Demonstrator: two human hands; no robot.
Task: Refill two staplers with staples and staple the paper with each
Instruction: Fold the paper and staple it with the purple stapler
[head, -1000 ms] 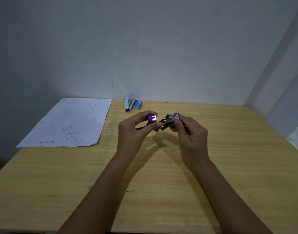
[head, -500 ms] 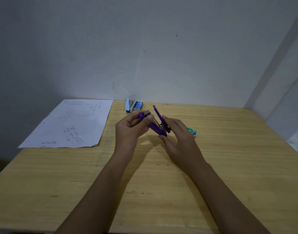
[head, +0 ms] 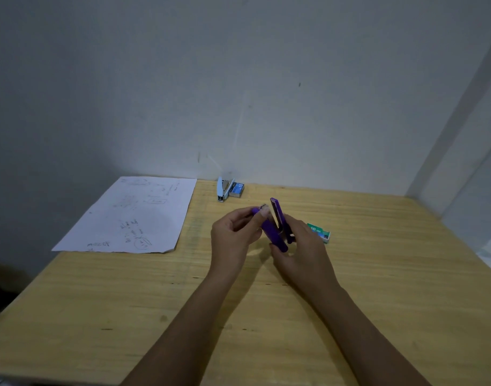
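A purple stapler (head: 275, 229) is held above the middle of the wooden table (head: 127, 302), its top arm swung open and pointing up. My left hand (head: 233, 240) pinches the front end of its lower part with thumb and fingers. My right hand (head: 300, 252) grips its hinge end from the right. A green staple box (head: 319, 232) lies just right of my right hand. A light blue stapler (head: 223, 189) lies at the back edge, with a blue staple box (head: 236, 189) beside it. A written sheet of paper (head: 133, 215) lies at the back left.
A grey wall rises right behind the table's back edge. The table's right side runs along another wall. The front and left edges of the table drop off into dark space.
The purple stapler's top arm has swung open and now stands up. Both hands have shifted slightly left and away, uncovering the green staple box.
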